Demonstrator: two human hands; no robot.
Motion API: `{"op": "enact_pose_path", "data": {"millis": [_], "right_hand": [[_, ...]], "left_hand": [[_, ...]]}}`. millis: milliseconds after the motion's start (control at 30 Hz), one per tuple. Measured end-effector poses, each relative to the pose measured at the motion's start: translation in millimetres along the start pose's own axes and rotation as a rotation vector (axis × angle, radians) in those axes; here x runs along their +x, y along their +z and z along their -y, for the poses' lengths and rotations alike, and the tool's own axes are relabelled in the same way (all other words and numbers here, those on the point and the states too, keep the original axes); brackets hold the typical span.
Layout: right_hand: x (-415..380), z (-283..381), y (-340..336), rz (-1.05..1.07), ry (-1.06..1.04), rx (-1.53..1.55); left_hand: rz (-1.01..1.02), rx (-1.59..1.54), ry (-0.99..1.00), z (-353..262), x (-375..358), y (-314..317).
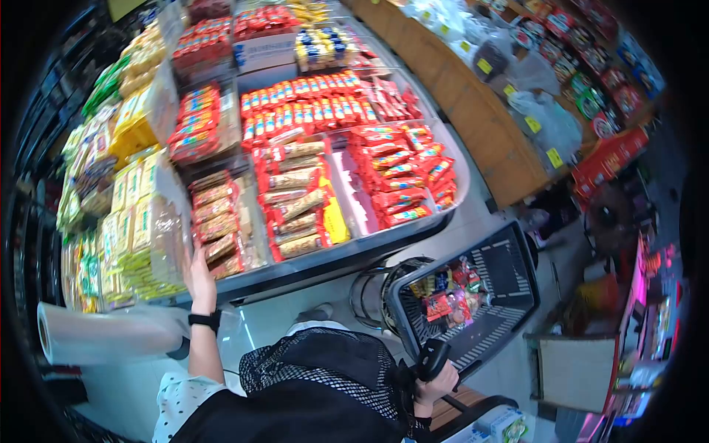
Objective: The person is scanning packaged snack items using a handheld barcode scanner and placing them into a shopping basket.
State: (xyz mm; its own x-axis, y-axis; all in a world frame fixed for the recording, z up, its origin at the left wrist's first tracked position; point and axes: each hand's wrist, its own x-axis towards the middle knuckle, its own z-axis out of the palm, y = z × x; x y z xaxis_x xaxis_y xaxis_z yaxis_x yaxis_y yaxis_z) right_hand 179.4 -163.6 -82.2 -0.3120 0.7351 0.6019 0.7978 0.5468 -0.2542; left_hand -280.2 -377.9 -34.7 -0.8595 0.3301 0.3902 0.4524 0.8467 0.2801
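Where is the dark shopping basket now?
In the head view, the dark shopping basket is right of centre, just beyond the right hand, near the snack display.

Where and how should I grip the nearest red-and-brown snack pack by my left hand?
Probably pinch the snack pack across its middle, coming from above: its upper face lies exposed, while other packs crowd its far side.

Nothing legible. Blue lettering on the white box (264,53) is too small; marks on the yellow tags (533,125) are blurred. Print on the snack packets (216,224), red carton (609,161) and yellow card (336,221): can't resolve it either.
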Motion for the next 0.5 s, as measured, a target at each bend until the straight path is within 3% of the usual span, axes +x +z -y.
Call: {"op": "enact_pose_path", "data": {"millis": [33,100,167,233,267,300,367,433,500], "right_hand": [[1,0,-1,-0.007,-0.017,-0.011],[2,0,-3,0.008,-0.013,0.011],[5,2,-6,-0.015,-0.033,0.016],[10,5,-8,-0.047,-0.014,0.036],[17,8,-14,-0.055,-0.02,0.038],[18,8,-15,-0.075,-0.023,0.035],[17,6,-17,-0.122,-0.015,0.067],[14,4,-17,-0.16,0.005,0.072],[13,5,-24,-0.193,0.048,0.079]], "left_hand": [[0.014,0.333,0.172,-3,3,-4],[0.207,0.535,-0.02,-48,3,-31],[0.214,0.629,-0.034,-92,9,-55],[0.01,0.581,0.14,-102,18,-36],[-0.123,0.35,0.264,-120,24,-30],[-0.13,0.283,0.334,-146,25,-27],[0.087,-0.459,0.548,-204,11,-27],[0.361,-0.655,0.749,-251,-12,-8],[0.507,-0.7,0.948,-292,-34,13]]}}
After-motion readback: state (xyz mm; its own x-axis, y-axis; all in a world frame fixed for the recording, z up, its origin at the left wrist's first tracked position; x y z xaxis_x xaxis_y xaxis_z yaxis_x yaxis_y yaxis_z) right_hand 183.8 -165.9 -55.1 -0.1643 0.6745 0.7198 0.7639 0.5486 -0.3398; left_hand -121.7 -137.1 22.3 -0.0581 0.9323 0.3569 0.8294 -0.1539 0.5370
